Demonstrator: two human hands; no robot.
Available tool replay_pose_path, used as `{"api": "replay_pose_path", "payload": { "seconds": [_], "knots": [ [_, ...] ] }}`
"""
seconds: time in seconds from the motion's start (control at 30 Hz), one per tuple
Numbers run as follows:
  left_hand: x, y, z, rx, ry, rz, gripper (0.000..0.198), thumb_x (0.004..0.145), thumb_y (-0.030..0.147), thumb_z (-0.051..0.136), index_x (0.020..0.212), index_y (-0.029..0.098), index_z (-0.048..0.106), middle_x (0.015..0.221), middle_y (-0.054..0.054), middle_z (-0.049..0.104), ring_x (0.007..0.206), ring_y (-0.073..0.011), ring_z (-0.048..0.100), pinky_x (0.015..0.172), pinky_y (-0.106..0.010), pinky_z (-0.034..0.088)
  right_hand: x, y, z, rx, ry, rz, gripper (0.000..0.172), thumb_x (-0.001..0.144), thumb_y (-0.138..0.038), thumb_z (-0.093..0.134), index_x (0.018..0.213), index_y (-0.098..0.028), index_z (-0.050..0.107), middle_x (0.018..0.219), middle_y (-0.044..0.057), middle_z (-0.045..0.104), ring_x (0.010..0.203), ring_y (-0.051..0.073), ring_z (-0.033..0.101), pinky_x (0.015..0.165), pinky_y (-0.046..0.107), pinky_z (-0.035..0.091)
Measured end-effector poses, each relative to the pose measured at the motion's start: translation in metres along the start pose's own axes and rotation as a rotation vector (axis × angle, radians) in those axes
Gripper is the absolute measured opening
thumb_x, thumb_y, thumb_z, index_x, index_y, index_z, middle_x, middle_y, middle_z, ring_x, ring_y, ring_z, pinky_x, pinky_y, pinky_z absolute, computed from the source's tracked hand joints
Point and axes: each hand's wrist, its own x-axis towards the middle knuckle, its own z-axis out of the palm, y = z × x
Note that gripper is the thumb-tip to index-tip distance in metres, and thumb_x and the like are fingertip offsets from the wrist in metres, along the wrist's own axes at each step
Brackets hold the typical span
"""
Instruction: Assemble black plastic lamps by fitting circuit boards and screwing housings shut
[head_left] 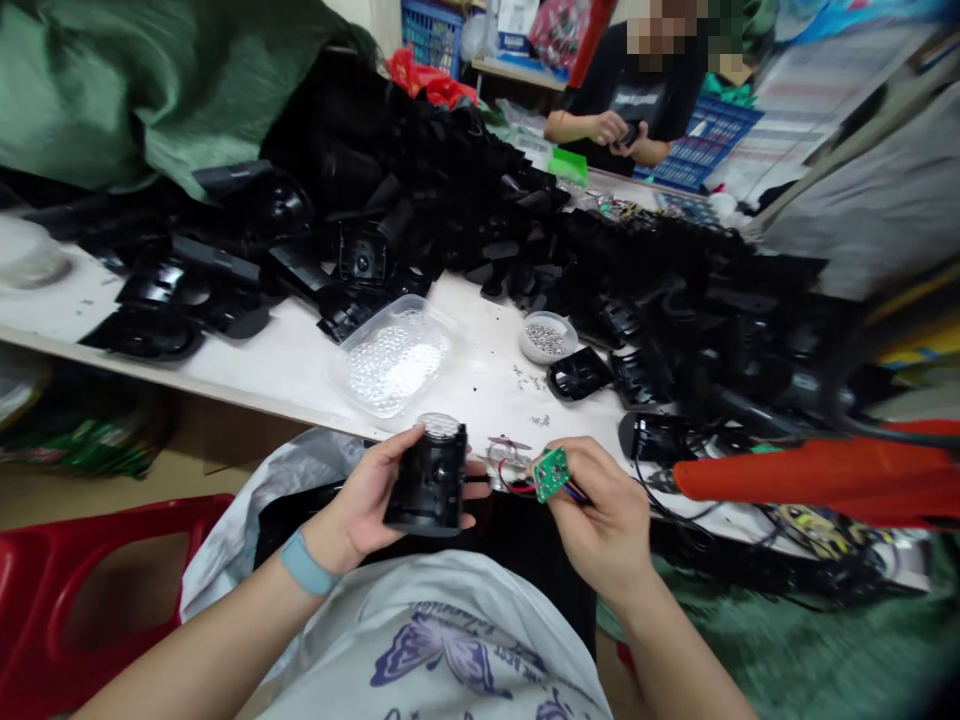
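My left hand [367, 495] is wrapped round a black cylindrical plastic housing [427, 480] with a clear lens on top, held upright just in front of the table edge. My right hand [600, 515] pinches a small green circuit board [552, 473] with red, blue and black wires trailing from it, a short way right of the housing. A blue band sits on my left wrist. Both hands hover over my lap.
A white table [300, 360] bears heaps of black plastic parts [465, 190], a clear tub of small clear lenses [394, 360], a small dish of screws [547, 337] and loose screws. An orange-red tool [810, 478] lies right. A red stool [82, 580] stands left. Another person [637, 100] works across the table.
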Motion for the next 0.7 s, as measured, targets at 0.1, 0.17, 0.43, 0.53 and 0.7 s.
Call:
{"api": "replay_pose_path", "payload": {
  "seconds": [0.1, 0.17, 0.43, 0.53, 0.7],
  "knots": [
    [0.004, -0.001, 0.002, 0.048, 0.088, 0.05, 0.048, 0.105, 0.043, 0.05, 0.117, 0.002, 0.073, 0.104, -0.023, 0.081, 0.097, -0.0363, 0.079, 0.093, -0.053, 0.061, 0.003, 0.0, -0.003, -0.029, -0.043, -0.012, 0.025, 0.087, -0.003, 0.054, 0.089, -0.026, 0.064, 0.089, 0.003, 0.068, 0.079, 0.021, 0.066, 0.07, 0.032, 0.051],
    [0.008, -0.005, 0.003, 0.055, 0.14, 0.087, 0.041, 0.104, 0.038, 0.054, 0.115, 0.004, 0.074, 0.098, -0.019, 0.082, 0.093, -0.0315, 0.08, 0.097, -0.046, 0.059, 0.002, 0.0, 0.005, 0.01, -0.038, 0.005, 0.022, 0.09, -0.006, 0.056, 0.092, -0.027, 0.062, 0.085, 0.0, 0.067, 0.075, 0.019, 0.064, 0.07, 0.031, 0.05],
    [0.022, -0.022, 0.014, 0.016, 0.146, 0.083, 0.036, 0.104, 0.034, 0.056, 0.094, 0.007, 0.078, 0.088, -0.015, 0.082, 0.07, -0.0216, 0.076, 0.078, -0.032, 0.059, 0.0, 0.01, 0.041, 0.119, -0.065, 0.085, 0.022, 0.089, -0.005, 0.055, 0.089, -0.025, 0.063, 0.083, -0.001, 0.069, 0.075, 0.017, 0.064, 0.07, 0.029, 0.048],
    [0.023, -0.023, 0.014, 0.029, 0.152, 0.072, 0.035, 0.104, 0.033, 0.058, 0.093, 0.006, 0.078, 0.086, -0.015, 0.082, 0.071, -0.022, 0.076, 0.078, -0.032, 0.06, -0.001, 0.015, 0.042, 0.113, -0.083, 0.111, 0.021, 0.089, -0.005, 0.055, 0.088, -0.025, 0.063, 0.082, -0.001, 0.068, 0.074, 0.017, 0.063, 0.069, 0.028, 0.047],
    [0.025, -0.023, 0.014, 0.038, 0.166, 0.113, 0.025, 0.097, 0.029, 0.069, 0.089, 0.008, 0.078, 0.086, -0.013, 0.081, 0.07, -0.0202, 0.075, 0.078, -0.031, 0.06, -0.003, 0.022, 0.042, 0.113, -0.073, 0.046, 0.022, 0.09, -0.004, 0.054, 0.092, -0.023, 0.064, 0.087, 0.0, 0.068, 0.079, 0.016, 0.064, 0.074, 0.027, 0.048]
  ]
}}
